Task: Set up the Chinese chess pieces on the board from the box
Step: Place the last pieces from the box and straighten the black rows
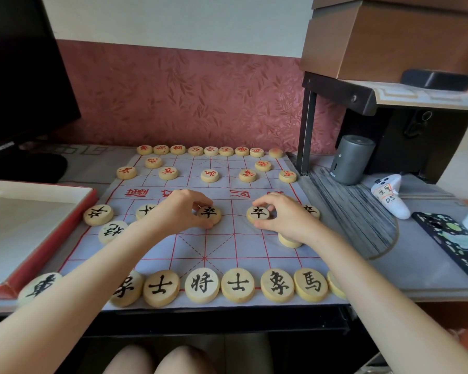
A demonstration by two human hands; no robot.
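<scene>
Left hand (pixel 183 209), right hand (pixel 284 215) each pinch black soldier piece (pixel 209 214) on board (pixel 235 247)

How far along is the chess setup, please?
Done: red pieces and black back row look placed. In hand: the left hand pinches the middle soldier, the right hand the next soldier. Left: seating those two; the box shows no pieces.

A dark monitor (pixel 19 76) stands at the far left of the desk (pixel 416 268). On the right, a grey cylinder (pixel 352 160) sits beneath a shelf (pixel 341 93) bearing a brown box (pixel 405 41). Nearer lie a white labelled controller (pixel 389 197) and a green-patterned phone (pixel 453 242).
</scene>
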